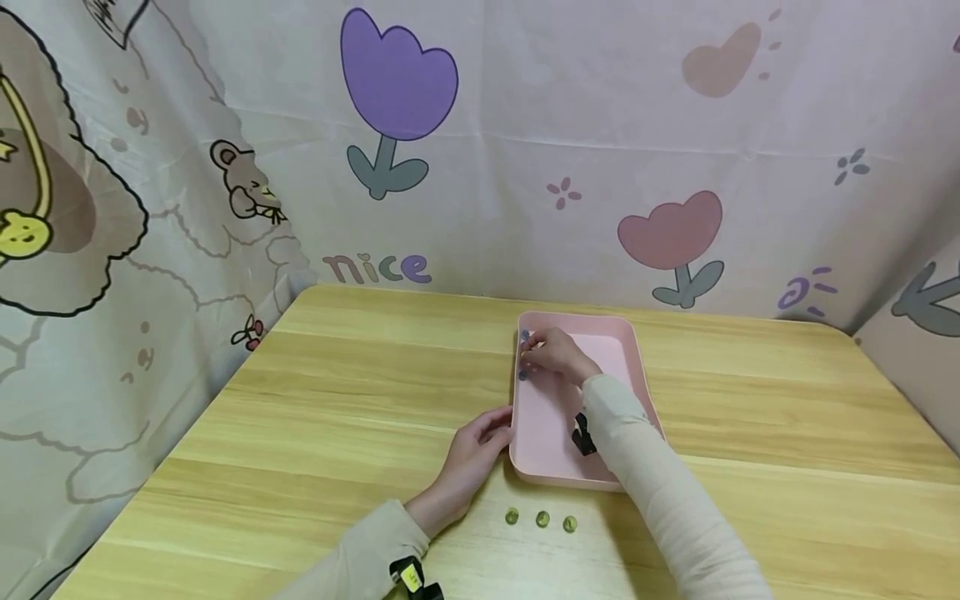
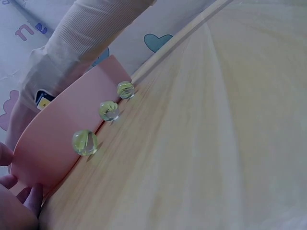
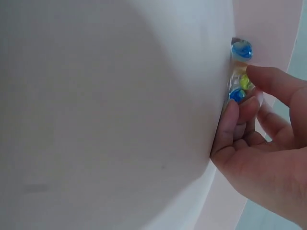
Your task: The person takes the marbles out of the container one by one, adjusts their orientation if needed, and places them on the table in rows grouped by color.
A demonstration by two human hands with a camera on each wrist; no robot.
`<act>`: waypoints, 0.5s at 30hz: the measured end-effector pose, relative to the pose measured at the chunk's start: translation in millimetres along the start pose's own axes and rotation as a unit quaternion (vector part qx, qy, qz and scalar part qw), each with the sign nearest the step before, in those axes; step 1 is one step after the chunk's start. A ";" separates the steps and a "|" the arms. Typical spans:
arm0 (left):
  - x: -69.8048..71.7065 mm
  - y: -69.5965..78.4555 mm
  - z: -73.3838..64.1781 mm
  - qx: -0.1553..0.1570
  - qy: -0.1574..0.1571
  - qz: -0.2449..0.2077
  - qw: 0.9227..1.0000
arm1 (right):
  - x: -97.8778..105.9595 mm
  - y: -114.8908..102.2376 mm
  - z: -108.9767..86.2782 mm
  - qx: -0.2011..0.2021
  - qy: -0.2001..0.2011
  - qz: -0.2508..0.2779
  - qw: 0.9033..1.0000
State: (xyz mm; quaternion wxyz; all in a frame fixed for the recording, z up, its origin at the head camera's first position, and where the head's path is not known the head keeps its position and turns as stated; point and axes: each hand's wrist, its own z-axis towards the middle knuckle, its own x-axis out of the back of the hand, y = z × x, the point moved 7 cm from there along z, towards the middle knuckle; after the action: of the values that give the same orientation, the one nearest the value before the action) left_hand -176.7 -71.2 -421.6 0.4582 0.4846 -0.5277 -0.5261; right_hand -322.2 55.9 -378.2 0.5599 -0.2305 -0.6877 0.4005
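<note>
In the head view my right hand (image 1: pixel 558 353) reaches into the pink tray (image 1: pixel 551 479), at its left wall. The right wrist view shows its curled fingers around a yellow-green glass marble (image 3: pixel 245 82), pinching it at the wall. A blue marble (image 3: pixel 242 49) lies just beyond the fingertips, and another blue marble (image 3: pixel 236 95) sits under them, partly hidden. My left hand (image 1: pixel 472 454) rests its loosely bent fingers against the outside of the tray's left wall. Three yellow-green marbles (image 1: pixel 542 519) stand in a row on the wood in front of the tray.
The wooden table (image 1: pixel 360 375) reaches back to a patterned cloth (image 1: pixel 525 108) hanging behind it, with more cloth at both sides. The right forearm (image 1: pixel 660 475) crosses over the tray's right front part. Black wrist straps show at both sleeves.
</note>
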 end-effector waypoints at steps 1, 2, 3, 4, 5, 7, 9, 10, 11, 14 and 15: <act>0.0 -0.1 -0.2 0.000 0.000 0.001 1.000 | -0.4 0.2 -0.2 0.000 -0.006 0.007 1.000; -0.1 -0.1 -0.6 0.001 0.000 0.001 1.000 | -0.5 0.2 -0.3 0.002 -0.010 0.011 1.000; -0.3 -0.1 -0.7 0.001 0.000 0.002 1.000 | -0.7 0.4 -0.5 0.001 -0.014 0.017 1.000; -0.5 -0.1 -0.7 0.000 -0.001 0.001 1.000 | -0.6 0.3 -0.8 0.002 -0.017 0.019 1.000; -0.7 0.0 -0.8 0.000 -0.002 0.001 1.000 | -0.5 0.7 -1.1 -0.002 -0.020 0.021 1.000; -0.8 0.2 -0.8 -0.001 -0.001 0.000 1.000 | -0.4 1.2 -1.3 -0.007 -0.024 0.025 0.999; -0.7 0.1 -0.7 -0.001 0.000 0.001 1.000 | 0.0 2.1 -1.1 -0.012 -0.029 0.029 0.999; -0.6 0.1 -0.7 -0.001 0.001 0.001 1.000 | 0.3 2.7 -0.8 -0.014 -0.031 0.031 0.999; -0.4 0.0 -0.7 -0.001 0.002 0.001 1.000 | 0.4 3.8 -0.4 -0.018 -0.035 0.036 0.999; 0.0 -0.4 -0.6 0.001 0.004 0.002 1.000 | 2.9 8.2 1.0 -0.028 -0.035 0.047 0.998; 0.0 -0.6 -0.4 0.001 0.004 0.002 1.000 | 4.3 10.1 1.4 -0.034 -0.032 0.050 0.998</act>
State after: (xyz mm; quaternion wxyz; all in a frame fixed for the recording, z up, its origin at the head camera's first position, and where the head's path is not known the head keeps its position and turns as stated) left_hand -176.2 -71.2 -422.1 0.4608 0.4860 -0.5272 -0.5230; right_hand -325.9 64.5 -383.9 0.5089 -0.2702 -0.7061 0.4117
